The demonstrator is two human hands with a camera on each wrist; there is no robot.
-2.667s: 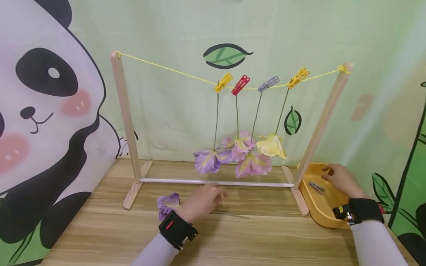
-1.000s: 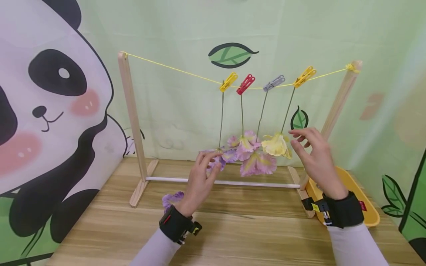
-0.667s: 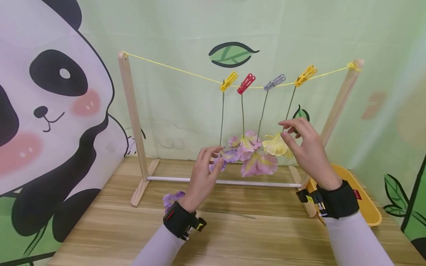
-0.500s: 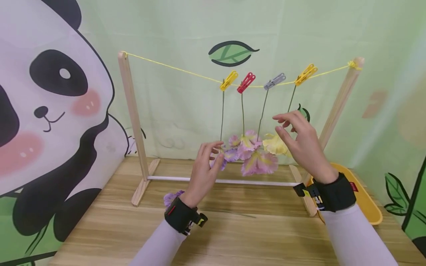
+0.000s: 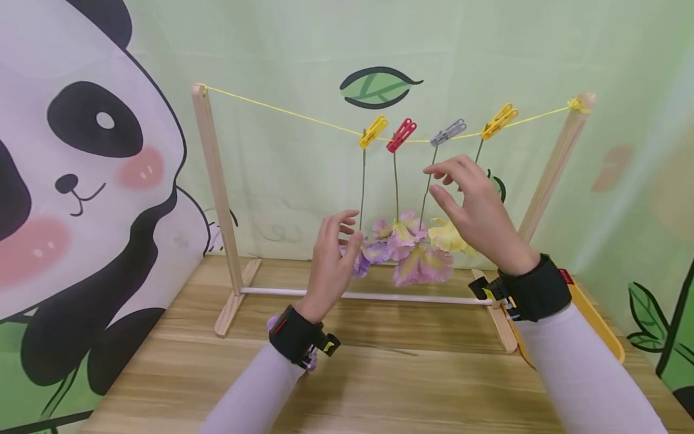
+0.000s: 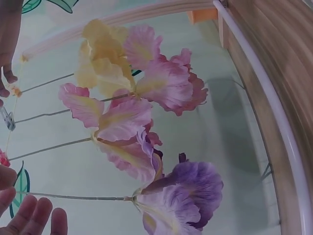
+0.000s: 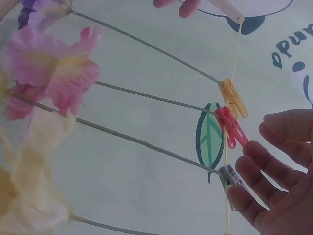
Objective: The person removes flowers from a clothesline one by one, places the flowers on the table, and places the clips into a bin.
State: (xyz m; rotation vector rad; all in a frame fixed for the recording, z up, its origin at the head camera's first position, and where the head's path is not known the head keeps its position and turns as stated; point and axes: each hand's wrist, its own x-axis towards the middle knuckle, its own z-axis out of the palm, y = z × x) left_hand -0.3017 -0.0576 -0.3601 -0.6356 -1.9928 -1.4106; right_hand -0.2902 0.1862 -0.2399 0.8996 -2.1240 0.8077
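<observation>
Four flowers hang head down from a yellow string, clipped by a yellow peg, a red peg, a grey peg and another yellow peg. My left hand, fingers loosely bent and holding nothing, is beside the leftmost stem, by the purple flower. My right hand hovers in front of the two right stems, below the grey peg, its fingers apart and empty. In the right wrist view, the right hand appears near the red peg and grey peg.
A wooden frame with posts and a white bottom rod stands on the table. Behind my right forearm is a yellow tray. A loose purple flower lies mostly hidden behind my left wrist, its thin stem on the table.
My right hand has left the tray and moved up and left to the hanging stems. My left hand has risen from the loose flower on the table toward the leftmost stem.
</observation>
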